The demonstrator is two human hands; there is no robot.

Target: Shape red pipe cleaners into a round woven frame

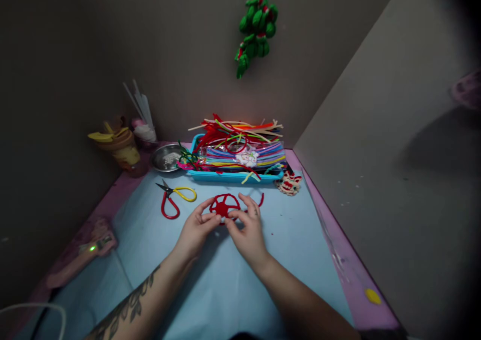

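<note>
A red wheel shape (222, 209), bent from fuzzy pipe cleaner with a solid hub and spokes out to a round rim, is held up over the blue table cover. My left hand (198, 227) pinches its left and lower edge. At the right and lower edge, the fingers of my right hand (245, 226) grip the same piece. A loose red pipe cleaner end (262, 200) sticks out beyond my right fingers. Left of my hands lie scissors (171, 196) with one red and one yellow handle loop, blades apart.
A blue tray (233, 176) heaped with colourful pipe cleaners stands at the back, beside a metal bowl (167, 158) of small white bits. A lion-like face ornament (288, 184) sits right of it. A pink glue gun (84, 255) with a green light lies at left.
</note>
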